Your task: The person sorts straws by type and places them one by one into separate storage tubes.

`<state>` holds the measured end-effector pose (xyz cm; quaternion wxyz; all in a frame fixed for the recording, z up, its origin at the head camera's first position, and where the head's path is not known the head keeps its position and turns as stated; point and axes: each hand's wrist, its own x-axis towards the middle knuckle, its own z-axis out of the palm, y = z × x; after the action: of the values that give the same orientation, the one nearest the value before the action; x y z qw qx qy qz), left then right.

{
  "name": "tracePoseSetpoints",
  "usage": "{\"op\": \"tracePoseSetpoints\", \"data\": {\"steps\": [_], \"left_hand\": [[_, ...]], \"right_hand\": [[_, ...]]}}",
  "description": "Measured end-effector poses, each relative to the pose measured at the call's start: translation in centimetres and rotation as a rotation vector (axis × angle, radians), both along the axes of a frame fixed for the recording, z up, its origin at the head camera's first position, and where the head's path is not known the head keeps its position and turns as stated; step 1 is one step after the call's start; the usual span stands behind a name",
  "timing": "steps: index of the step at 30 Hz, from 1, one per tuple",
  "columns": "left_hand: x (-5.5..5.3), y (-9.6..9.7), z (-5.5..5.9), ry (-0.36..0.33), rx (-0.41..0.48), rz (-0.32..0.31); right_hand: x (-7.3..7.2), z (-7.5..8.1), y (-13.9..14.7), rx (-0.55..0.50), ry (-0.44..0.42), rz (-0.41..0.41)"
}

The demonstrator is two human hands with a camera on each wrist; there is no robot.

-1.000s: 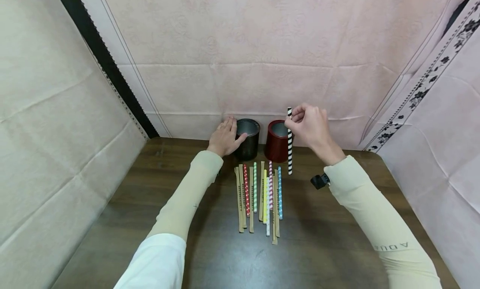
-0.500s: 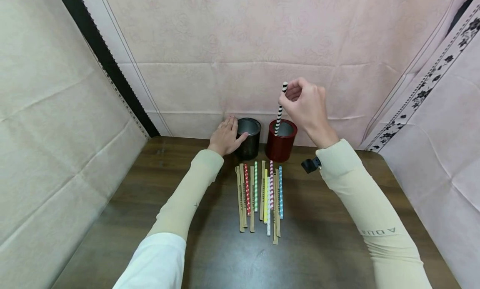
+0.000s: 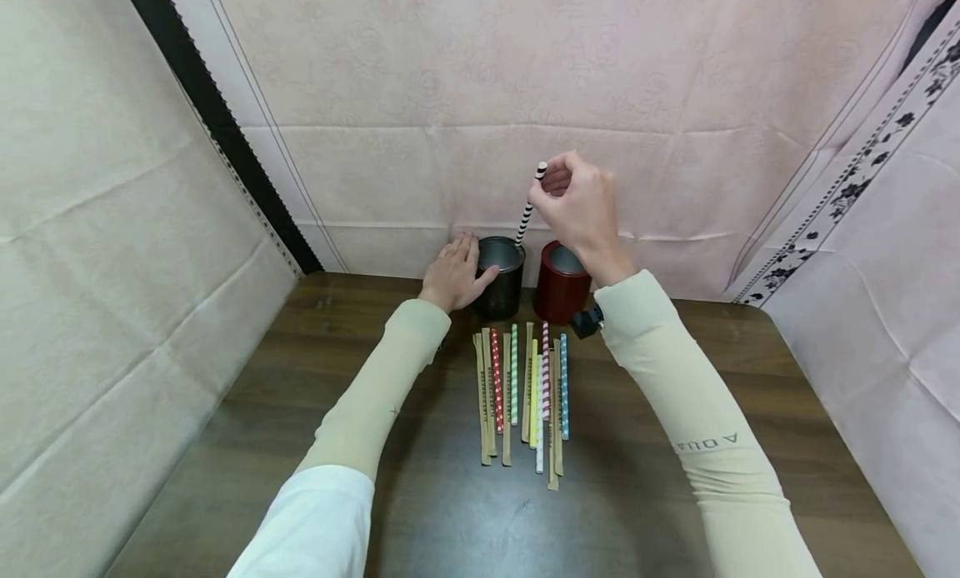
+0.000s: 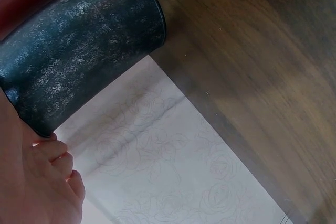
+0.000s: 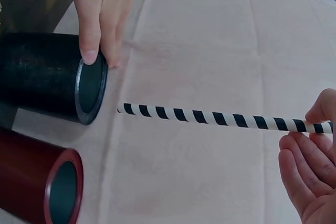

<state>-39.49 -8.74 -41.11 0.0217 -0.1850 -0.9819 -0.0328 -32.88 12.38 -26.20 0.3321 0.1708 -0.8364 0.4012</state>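
Note:
My right hand (image 3: 581, 207) pinches a black-and-white striped straw (image 5: 210, 118) near its upper end. In the head view the straw slants down, its lower tip overlapping the right rim of a black cup (image 3: 501, 295); in the right wrist view the tip appears apart from the cup's mouth. My left hand (image 3: 452, 274) rests against the left side of the black cup, thumb reaching over its front near the rim and the other fingers fairly straight toward the cloth. To the right stands a dark red cup (image 3: 558, 299), partly behind my right wrist.
Several patterned and paper-wrapped straws lie in a row on the wooden table (image 3: 360, 495) in front of the cups, among them a red dotted straw (image 3: 497, 382) and a blue straw (image 3: 565, 386). A pale cloth (image 3: 450, 78) hangs close behind the cups.
My right hand has lifted the striped straw from in front of the red cup, passed over that cup's mouth, and moved left to the black cup's rim. The left hand has stayed put.

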Motion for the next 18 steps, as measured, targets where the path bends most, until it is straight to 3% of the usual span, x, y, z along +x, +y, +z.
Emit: {"op": "tracePoseSetpoints", "data": {"steps": [18], "left_hand": [[0.1, 0.1, 0.2, 0.029, -0.027, 0.01]], "right_hand": [[-2.8, -5.1, -3.1, 0.025, -0.03, 0.051]]}}
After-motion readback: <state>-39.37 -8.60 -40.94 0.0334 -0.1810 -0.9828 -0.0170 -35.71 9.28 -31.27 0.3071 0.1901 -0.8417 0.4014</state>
